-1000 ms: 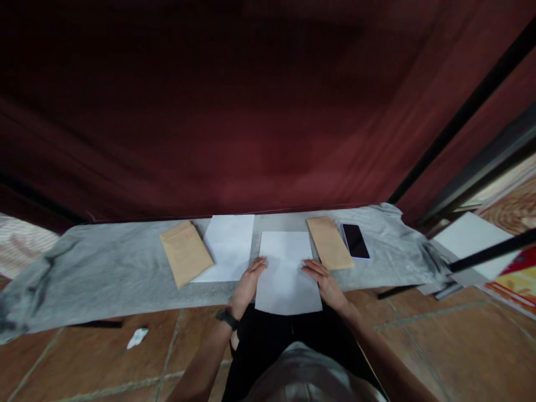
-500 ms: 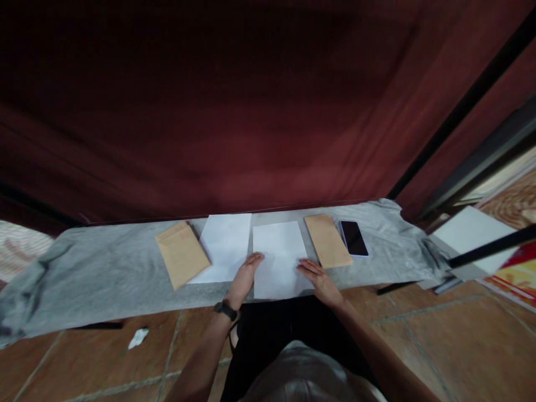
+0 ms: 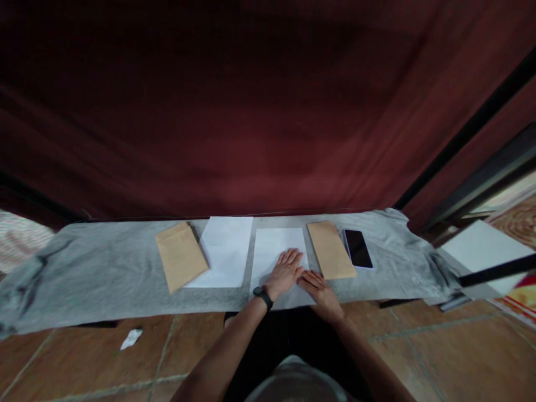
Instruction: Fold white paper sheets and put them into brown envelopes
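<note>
I have both hands open: left hand (image 3: 285,273) flat on the white sheet (image 3: 270,243), right hand (image 3: 317,285) at its right edge. The sheet lies on the cloth-covered counter (image 3: 113,268), left of an envelope (image 3: 330,250).

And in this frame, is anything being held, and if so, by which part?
Nothing looks gripped: the left hand lies flat on the right-hand white sheet, and the right hand rests its fingers at that sheet's right side.
</note>
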Demonstrator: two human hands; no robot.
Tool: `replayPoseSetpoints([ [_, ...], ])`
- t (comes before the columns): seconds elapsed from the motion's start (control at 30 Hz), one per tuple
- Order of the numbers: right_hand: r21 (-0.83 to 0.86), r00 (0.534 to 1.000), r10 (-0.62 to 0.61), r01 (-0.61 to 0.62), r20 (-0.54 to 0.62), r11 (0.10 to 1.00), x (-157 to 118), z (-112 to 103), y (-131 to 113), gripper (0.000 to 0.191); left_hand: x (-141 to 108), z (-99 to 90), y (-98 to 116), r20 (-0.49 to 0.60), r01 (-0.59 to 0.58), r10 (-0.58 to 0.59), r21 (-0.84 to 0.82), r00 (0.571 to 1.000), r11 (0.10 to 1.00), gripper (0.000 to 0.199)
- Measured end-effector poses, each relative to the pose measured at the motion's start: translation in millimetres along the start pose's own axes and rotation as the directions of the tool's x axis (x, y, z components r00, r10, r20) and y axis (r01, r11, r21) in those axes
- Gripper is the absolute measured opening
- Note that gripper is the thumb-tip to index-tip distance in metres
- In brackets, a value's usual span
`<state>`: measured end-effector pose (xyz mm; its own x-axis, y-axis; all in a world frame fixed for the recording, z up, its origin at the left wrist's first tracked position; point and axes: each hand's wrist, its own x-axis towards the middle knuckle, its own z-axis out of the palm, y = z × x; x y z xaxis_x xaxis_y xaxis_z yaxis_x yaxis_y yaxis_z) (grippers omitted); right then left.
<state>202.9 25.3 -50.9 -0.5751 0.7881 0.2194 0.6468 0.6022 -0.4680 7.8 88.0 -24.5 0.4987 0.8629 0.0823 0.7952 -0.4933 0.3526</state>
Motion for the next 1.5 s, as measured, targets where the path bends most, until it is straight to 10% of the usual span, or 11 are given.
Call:
replayPoseSetpoints([
  [0.47, 0.034, 1.0, -0.015, 0.015, -0.011, 0.999, -1.6, -0.8, 3.5, 0.084, 41.4, -15.5, -103.0, -0.233, 0.342, -0.342, -0.04, 0.91, 0.939, 0.059],
  [0.87, 0.027, 1.0, -0.001, 0.001, 0.002, 1.0, 0.8, -4.5, 0.4, 0.075, 51.5, 13.4, -37.7, -0.159, 0.12, -0.109, 0.066, 0.981, 0.991, 0.054],
  [1.07, 0.032, 0.999, -0.013, 0.014, -0.04, 0.999, -0.4, 0.3, 3.5, 0.073, -7.2, -7.1, -65.6, -0.163, 0.185, -0.181, 0.008, 0.97, 0.983, 0.053],
  [1.3, 0.042, 0.998, -0.018, 0.02, -0.053, 0.999, -2.9, 1.2, 5.9, 0.069, -121.7, -29.5, -40.2, 0.097, -0.118, 0.123, -0.058, 0.988, 0.991, 0.076],
  [1.5, 0.112, 0.996, -0.026, 0.036, -0.09, 0.993, -3.9, -2.0, 4.6, 0.054, -140.2, -36.4, -48.5, -0.014, -0.045, 0.043, -0.118, 0.999, 0.992, 0.052],
])
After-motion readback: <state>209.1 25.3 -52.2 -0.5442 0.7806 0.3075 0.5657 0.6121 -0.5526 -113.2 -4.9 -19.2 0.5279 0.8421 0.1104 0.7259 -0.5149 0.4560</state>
